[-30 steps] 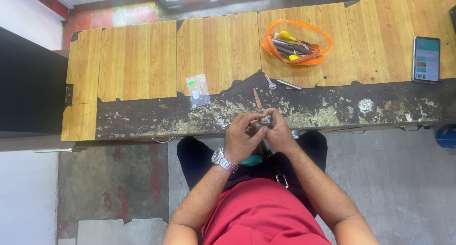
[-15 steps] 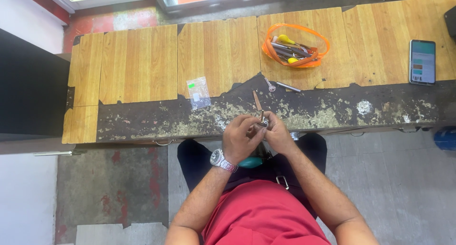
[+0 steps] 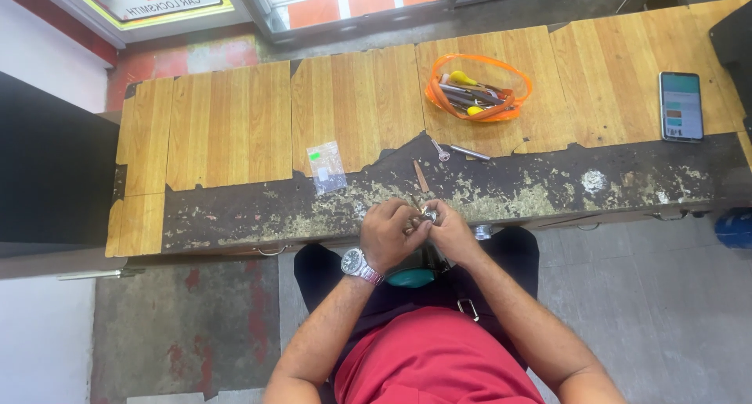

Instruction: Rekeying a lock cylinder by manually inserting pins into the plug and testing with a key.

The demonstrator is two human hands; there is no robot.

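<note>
- Both hands meet at the near edge of the surface [image 3: 235, 130], over its worn dark strip. Left hand [image 3: 389, 236] and right hand [image 3: 453, 233] are pressed together around a small metal part [image 3: 428, 214].
- Grip state: left grip is closed tight on the part, fingers curled over it. Right grip is a narrow pinch at the part's right side. Can't tell which hand carries the load; the part is mostly hidden.
- Part location: between the two grips, at the fingertips, just above the surface edge. Touching the surface or held clear of it: can't tell.
- Step in hand, my read: fine fitting or turning work on the part, mid-manipulation, not a pick or a place.
- Next move likely needs a steady left hold and small rotation from the right fingers. It's a tight two-hand pinch, so a slip would drop the part toward the lap or floor.
- Ahead of the grips: a thin brown stick [image 3: 421, 176], a small key-like metal piece [image 3: 442, 150] and a metal pin [image 3: 470, 153], all near and loose.
- Ahead-left: small clear plastic bag [image 3: 327, 167], apart from the hands.
- Further ahead-right: orange-rimmed clear pouch of tools [image 3: 478, 88]. Far right: smartphone [image 3: 681, 106], well apart.
- Open room: wide bare wood ahead-left of the grips. The near edge runs right under the hands, so there's no margin toward the body.
- Wristwatch [image 3: 358, 264] on the left wrist; a teal object [image 3: 411, 278] sits on the lap just behind the hands.
</note>
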